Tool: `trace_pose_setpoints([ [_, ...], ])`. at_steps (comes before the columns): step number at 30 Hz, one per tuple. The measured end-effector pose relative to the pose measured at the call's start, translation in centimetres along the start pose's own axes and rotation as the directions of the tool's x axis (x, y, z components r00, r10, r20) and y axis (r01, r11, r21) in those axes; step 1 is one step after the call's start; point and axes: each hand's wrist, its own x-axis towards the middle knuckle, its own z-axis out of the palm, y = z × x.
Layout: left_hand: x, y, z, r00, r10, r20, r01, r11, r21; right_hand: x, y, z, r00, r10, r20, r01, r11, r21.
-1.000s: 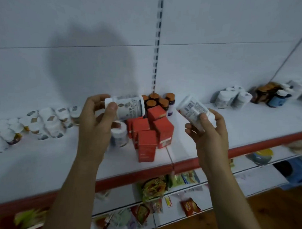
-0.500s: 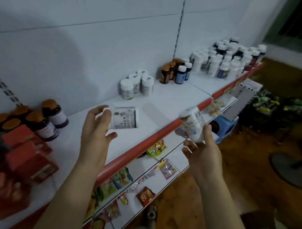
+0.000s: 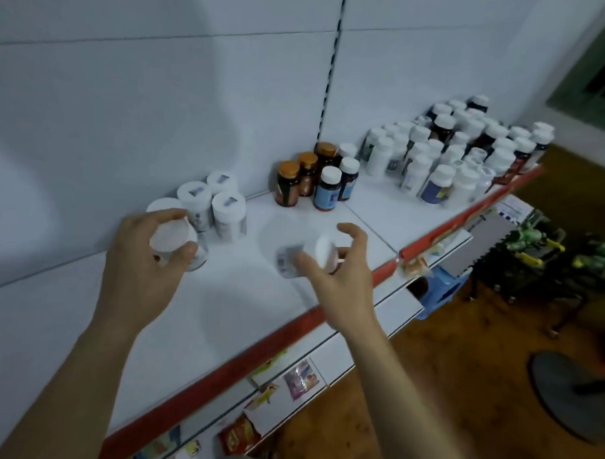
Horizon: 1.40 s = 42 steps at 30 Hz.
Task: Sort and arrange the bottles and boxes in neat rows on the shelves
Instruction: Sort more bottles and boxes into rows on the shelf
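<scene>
White bottle (image 3: 173,241), gripped by the left hand (image 3: 145,268), is just beside the white-capped cluster (image 3: 223,206); a nudge could topple it. Right hand (image 3: 340,278) curls loosely round a blurred second bottle (image 3: 291,260); slip risk

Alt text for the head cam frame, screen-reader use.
A person's left hand grips a white bottle from above beside a cluster of matching bottles at the back of a white shelf, while the right hand holds a blurred second bottle over it. Farther right stand amber-capped bottles and many white-capped bottles.
</scene>
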Motion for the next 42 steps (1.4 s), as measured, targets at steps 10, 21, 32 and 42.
trace_pose_setpoints([
  [10, 1.4, 1.0, 8.0, 0.948, -0.091, -0.304, 0.151, 0.972, 0.181, 13.8, -0.2, 6.3, 0.752, -0.500, 0.430, 0.642, 0.705, -0.303],
  [21, 3.5, 10.5, 17.8, 0.832, 0.021, -0.554, 0.199, 0.921, 0.334, 22.9, 2.7, -8.7, 0.532, -0.639, 0.555, 0.780, 0.625, -0.029],
  [32, 21.7, 23.9, 33.9, 0.901, 0.102, 0.422, -0.311, 0.830, 0.464, 45.2, 4.5, -23.9, 0.689, -0.306, 0.657, 0.723, 0.343, -0.599],
  [42, 30.5, 21.8, 38.3, 0.671, 0.066, 0.738, -0.656, 0.516, 0.550, 46.5, 6.1, -23.8, 0.702, -0.166, 0.693, 0.696, 0.370, -0.616],
])
